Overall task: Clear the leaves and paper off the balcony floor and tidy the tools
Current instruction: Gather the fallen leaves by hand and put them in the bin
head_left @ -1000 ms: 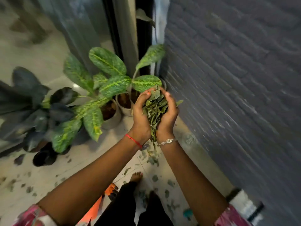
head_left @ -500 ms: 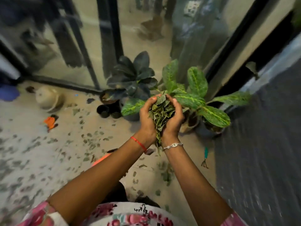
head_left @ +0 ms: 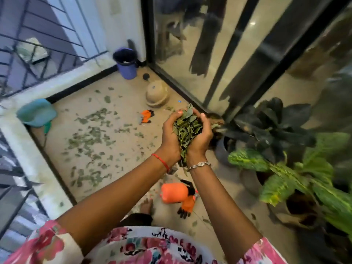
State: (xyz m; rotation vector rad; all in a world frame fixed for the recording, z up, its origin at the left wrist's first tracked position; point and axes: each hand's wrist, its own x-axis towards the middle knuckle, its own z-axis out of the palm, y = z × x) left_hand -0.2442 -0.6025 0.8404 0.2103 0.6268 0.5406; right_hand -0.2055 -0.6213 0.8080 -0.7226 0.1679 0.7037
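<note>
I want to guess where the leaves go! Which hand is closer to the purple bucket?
Left. The left hand is on the side toward the purple bucket in the corner, though well short of it; the right hand cups the leaves from the other side.

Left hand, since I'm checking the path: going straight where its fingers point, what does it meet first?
The left hand likely meets the glass door, right of the upturned beige pot; depth unclear.

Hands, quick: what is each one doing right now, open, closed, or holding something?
Left hand: closed, fingers curled round the leaves, holding them.
Right hand: closed, fingers curled round the same leaves from the other side.
</note>
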